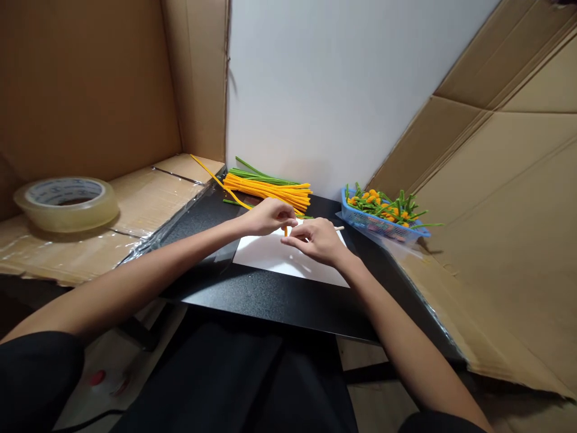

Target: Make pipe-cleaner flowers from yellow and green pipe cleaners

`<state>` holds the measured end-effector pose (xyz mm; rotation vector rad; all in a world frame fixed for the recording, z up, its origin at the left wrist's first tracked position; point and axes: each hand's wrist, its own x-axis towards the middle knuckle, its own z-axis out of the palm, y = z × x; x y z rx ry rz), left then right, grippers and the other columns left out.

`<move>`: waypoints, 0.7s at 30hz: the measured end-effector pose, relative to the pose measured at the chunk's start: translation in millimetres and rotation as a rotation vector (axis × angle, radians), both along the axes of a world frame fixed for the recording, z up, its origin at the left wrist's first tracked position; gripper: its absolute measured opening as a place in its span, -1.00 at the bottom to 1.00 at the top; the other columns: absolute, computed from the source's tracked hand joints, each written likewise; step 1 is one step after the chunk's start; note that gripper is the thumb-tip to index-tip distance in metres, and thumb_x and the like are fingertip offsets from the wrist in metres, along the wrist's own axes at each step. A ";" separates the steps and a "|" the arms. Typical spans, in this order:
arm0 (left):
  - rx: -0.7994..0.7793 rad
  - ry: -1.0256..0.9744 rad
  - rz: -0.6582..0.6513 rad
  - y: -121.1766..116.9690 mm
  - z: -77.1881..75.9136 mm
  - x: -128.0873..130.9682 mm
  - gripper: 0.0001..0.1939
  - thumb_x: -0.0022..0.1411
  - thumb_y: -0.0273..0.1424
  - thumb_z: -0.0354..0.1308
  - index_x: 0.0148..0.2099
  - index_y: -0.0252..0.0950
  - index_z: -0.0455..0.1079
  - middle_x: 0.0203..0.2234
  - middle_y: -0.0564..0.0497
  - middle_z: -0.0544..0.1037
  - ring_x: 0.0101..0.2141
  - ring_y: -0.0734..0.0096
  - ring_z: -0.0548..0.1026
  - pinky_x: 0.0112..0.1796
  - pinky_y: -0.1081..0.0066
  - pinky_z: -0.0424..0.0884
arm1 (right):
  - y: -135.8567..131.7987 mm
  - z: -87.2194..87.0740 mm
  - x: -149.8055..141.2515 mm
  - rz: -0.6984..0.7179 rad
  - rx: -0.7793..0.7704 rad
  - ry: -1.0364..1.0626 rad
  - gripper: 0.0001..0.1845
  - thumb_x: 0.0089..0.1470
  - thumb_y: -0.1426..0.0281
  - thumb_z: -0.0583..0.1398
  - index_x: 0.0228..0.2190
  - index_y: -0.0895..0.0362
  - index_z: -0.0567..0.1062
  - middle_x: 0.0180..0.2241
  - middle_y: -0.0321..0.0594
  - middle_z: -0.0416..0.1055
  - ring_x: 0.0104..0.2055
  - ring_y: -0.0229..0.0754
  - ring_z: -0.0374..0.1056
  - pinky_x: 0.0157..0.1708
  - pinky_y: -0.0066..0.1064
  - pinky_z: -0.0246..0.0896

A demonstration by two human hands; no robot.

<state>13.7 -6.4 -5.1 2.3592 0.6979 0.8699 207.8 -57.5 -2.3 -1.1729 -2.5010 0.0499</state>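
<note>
Above a white sheet of paper (270, 257), my left hand (269, 216) is closed in a pinch on an orange pipe cleaner (285, 231). A short bit of it shows between the two hands. My right hand (318, 239) faces the left one, thumb and fingers closed at the lower end of that bit; the fingertips partly hide it. A long orange strand (220, 183) slants up and left from behind my left hand; whether it is the same piece, I cannot tell. Just beyond lie a bundle of orange pipe cleaners (270, 191) and some green pipe cleaners (256, 174).
A blue basket (383, 224) at the right holds several green and orange twisted pieces. A thin pale stick (339, 228) pokes out beside my right hand. A large tape roll (67, 204) rests on cardboard at the left. Cardboard walls flank the black table (252, 294).
</note>
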 end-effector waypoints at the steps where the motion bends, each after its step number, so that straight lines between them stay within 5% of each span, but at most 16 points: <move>1: 0.032 0.028 0.040 -3.3 0.9 1.7 -0.81 0.26 -0.37 0.22 -0.37 -0.36 0.54 -0.55 -0.01 0.59 -0.52 0.45 0.45 -0.46 0.48 0.19 | -1.7 -0.8 -3.0 -0.067 0.036 -0.064 -0.55 0.20 0.06 0.22 -0.58 0.05 0.61 -0.60 -0.28 0.42 -0.51 -0.26 0.21 -0.44 -0.37 -0.18; 6: 0.120 0.021 0.269 -24.1 6.7 9.1 -0.88 0.20 -0.56 0.20 -0.37 -0.35 0.54 -0.54 0.00 0.58 -0.50 0.43 0.45 -0.44 0.44 0.18 | -8.6 -5.5 -16.5 -0.447 0.140 -0.223 -0.53 0.25 0.03 0.14 -0.35 0.06 0.71 -0.40 -0.01 0.57 -0.37 -0.08 0.39 -0.42 -0.35 -0.08; 11: 0.143 -0.130 0.288 -33.8 7.7 11.8 -0.84 0.19 -0.62 0.16 -0.21 -0.33 0.50 -0.40 -0.01 0.64 -0.40 0.39 0.53 -0.37 0.45 0.27 | -9.0 -6.5 -17.3 -0.615 0.197 -0.065 -0.59 0.27 0.11 0.12 -0.11 0.02 0.67 -0.30 0.04 0.59 -0.27 0.02 0.44 -0.32 -0.32 0.07; 16: 0.189 -0.236 0.322 -33.2 -0.6 17.1 -0.91 0.27 -0.51 0.19 -0.16 -0.33 0.45 -0.37 -0.03 0.62 -0.39 0.41 0.52 -0.35 0.45 0.30 | 1.3 -9.3 -8.1 -0.591 0.143 0.286 -0.68 0.22 0.21 0.18 -0.09 -0.03 0.67 -0.44 -0.15 0.57 -0.36 -0.05 0.44 -0.34 -0.34 0.10; 21: 0.246 -0.201 0.372 -34.4 -11.3 22.3 -0.84 0.28 -0.45 0.22 -0.08 -0.31 0.38 -0.27 -0.05 0.63 -0.35 0.40 0.53 -0.35 0.45 0.31 | 16.3 -21.0 -6.5 -0.261 -0.173 0.864 -0.62 0.15 0.08 0.22 -0.31 0.12 0.65 -0.68 -0.31 0.34 -0.62 -0.25 0.20 -0.54 -0.41 0.01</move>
